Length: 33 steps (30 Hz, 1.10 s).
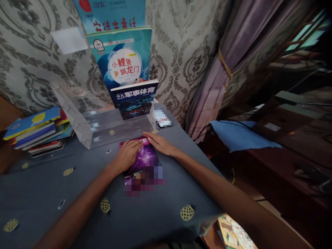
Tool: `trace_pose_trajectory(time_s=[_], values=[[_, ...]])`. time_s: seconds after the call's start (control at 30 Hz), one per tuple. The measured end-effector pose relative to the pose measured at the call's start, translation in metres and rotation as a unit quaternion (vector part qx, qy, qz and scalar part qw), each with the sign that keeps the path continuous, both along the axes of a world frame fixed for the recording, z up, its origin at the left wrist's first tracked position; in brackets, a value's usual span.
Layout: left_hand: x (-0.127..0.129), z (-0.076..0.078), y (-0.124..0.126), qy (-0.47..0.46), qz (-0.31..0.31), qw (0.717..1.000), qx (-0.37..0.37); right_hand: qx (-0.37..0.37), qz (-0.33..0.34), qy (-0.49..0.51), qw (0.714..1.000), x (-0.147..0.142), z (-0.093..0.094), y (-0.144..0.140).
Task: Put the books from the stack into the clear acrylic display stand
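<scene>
A purple book (144, 157) with a pink top band lies on the grey-blue tablecloth, its lower part blurred out. Across its upper left rests my left hand (127, 155), fingers flat on the cover. My right hand (161, 143) is at the book's upper right corner, with its fingers stretched out. Just beyond stands a clear acrylic rack (119, 133) in steps. A dark blue book (136, 103) leans upright in its front step. Behind that rise a teal book (127, 62) and a blue book (114, 14), cut off by the frame's top.
At the left is a stack of several books (38, 129). A phone-like object (163, 118), partly blurred, lies right of the rack. The table's right edge runs beside a purple curtain (204, 93) and a blue cloth (243, 135). More books (236, 231) show below that edge.
</scene>
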<state>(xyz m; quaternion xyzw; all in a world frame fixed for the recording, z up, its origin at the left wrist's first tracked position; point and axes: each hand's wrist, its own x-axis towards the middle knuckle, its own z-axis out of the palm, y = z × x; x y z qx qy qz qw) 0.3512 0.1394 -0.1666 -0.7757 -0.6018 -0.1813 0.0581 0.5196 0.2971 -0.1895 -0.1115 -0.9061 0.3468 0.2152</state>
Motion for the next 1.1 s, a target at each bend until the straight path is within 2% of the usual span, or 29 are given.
trace_pose_trajectory(time_s=[0.13, 0.27, 0.53, 0.77, 0.93, 1.1], values=[[0.015, 0.003, 0.023, 0.023, -0.014, 0.999, -0.033, -0.032, 0.011, -0.001, 0.999, -0.001, 0.002, 0.003], [0.02, 0.003, 0.026, 0.032, -0.021, 0.999, -0.033, -0.035, 0.011, 0.003, 0.999, -0.001, 0.0, 0.005], [0.003, 0.0, -0.012, -0.003, -0.039, 0.999, -0.015, 0.057, 0.02, -0.035, 0.998, 0.001, -0.001, 0.002], [-0.031, -0.004, -0.053, -0.026, 0.045, 0.998, 0.022, 0.138, 0.004, -0.073, 0.988, 0.003, 0.007, -0.013], [-0.032, -0.008, -0.059, -0.04, 0.06, 0.997, 0.041, 0.205, -0.012, -0.078, 0.976, 0.001, 0.016, -0.032], [-0.029, -0.01, -0.058, -0.038, 0.071, 0.996, 0.038, 0.196, 0.022, -0.089, 0.976, 0.005, 0.018, -0.037]])
